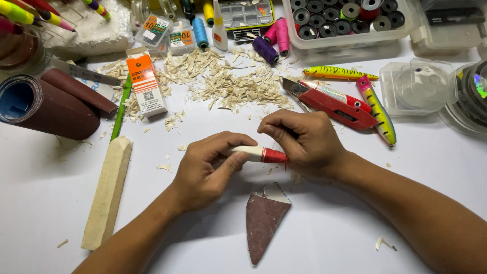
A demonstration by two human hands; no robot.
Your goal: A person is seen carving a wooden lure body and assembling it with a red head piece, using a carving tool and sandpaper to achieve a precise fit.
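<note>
My left hand point(210, 167) and my right hand point(304, 139) together hold a small carved wooden piece point(258, 153) above the white table. Its left part is pale bare wood; its right part is wrapped in red. My left thumb and fingers pinch the pale end, and my right fingers close around the red end. Just below the hands lies a folded piece of dark red sandpaper point(263, 219).
A long pale wood block point(107, 193) lies at left beside a green pencil point(120, 109) and sandpaper rolls point(50, 109). Wood shavings point(223, 83) litter the back. A red cutter point(335, 104), painted fishing lures point(378, 109), thread spools point(271, 43) and plastic boxes point(350, 23) sit behind.
</note>
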